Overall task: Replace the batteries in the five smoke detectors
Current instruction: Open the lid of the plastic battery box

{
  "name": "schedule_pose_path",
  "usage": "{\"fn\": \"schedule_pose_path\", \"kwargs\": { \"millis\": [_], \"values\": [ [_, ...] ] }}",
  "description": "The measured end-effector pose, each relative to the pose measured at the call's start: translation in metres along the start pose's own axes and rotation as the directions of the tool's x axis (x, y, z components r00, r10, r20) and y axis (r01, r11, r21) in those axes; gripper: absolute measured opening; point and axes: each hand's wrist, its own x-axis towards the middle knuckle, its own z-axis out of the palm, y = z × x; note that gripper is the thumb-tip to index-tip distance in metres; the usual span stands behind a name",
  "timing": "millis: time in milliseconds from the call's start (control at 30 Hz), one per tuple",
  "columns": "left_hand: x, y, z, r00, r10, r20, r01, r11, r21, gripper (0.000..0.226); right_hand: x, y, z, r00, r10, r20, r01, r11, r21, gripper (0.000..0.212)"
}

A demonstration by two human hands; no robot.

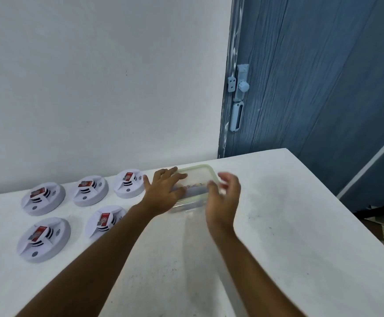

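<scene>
Several white round smoke detectors lie on the white table [278,225] at the left, in a back row [90,191] and a front row [44,240]. A red battery [39,233] sits on top of each. To their right stands a clear plastic container [187,205] with a green-rimmed lid [197,169]; the lid looks tilted up. My left hand [163,191] grips the container's left side with fingers over the lid edge. My right hand [223,197], blurred, pinches the lid's right edge. The contents are too blurred to identify.
A white wall runs behind the table. A blue door [312,76] with a pale bolt and handle [238,97] stands at the back right. The table's right edge [337,197] drops off to the floor, and the right half of the tabletop is bare.
</scene>
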Motion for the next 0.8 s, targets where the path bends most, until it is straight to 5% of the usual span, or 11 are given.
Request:
{"fn": "schedule_pose_path", "kwargs": {
  "millis": [33,100,200,300,400,600,667,800],
  "values": [
    [-0.003,0.002,0.001,1.000,-0.004,-0.025,0.003,1.000,-0.017,0.061,0.017,-0.001,0.005,0.990,-0.099,0.099,0.112,0.985,-0.130,0.026],
    [-0.021,0.011,0.006,0.960,0.002,-0.281,-0.021,0.998,-0.064,0.058,0.050,0.001,0.018,0.906,-0.194,0.376,0.338,0.865,-0.370,0.032],
    [-0.056,0.033,0.028,0.794,-0.049,-0.606,-0.044,0.989,-0.139,0.048,0.083,0.004,0.035,0.697,-0.024,0.717,0.536,0.682,-0.498,0.043],
    [-0.087,0.052,0.058,0.811,-0.066,-0.581,-0.043,0.984,-0.172,0.051,0.093,0.008,0.037,0.552,0.192,0.811,0.591,0.596,-0.543,0.044],
    [-0.094,0.054,0.078,0.872,-0.056,-0.486,0.030,0.998,-0.062,0.047,0.091,0.012,0.031,0.608,0.216,0.764,0.556,0.571,-0.604,0.043],
    [-0.079,0.028,0.062,0.878,-0.163,-0.450,0.126,0.986,-0.111,0.055,0.073,0.005,0.005,0.720,0.246,0.649,0.584,0.289,-0.758,0.057],
    [-0.073,0.021,0.051,0.900,-0.231,-0.368,0.158,0.963,-0.217,0.063,0.060,0.002,-0.011,0.740,0.231,0.632,0.535,0.368,-0.761,0.055],
    [-0.055,0.011,0.036,0.917,-0.312,-0.250,0.154,0.853,-0.499,0.053,0.033,0.005,-0.033,0.757,0.236,0.609,0.287,0.717,-0.635,0.049]
  ]
}}
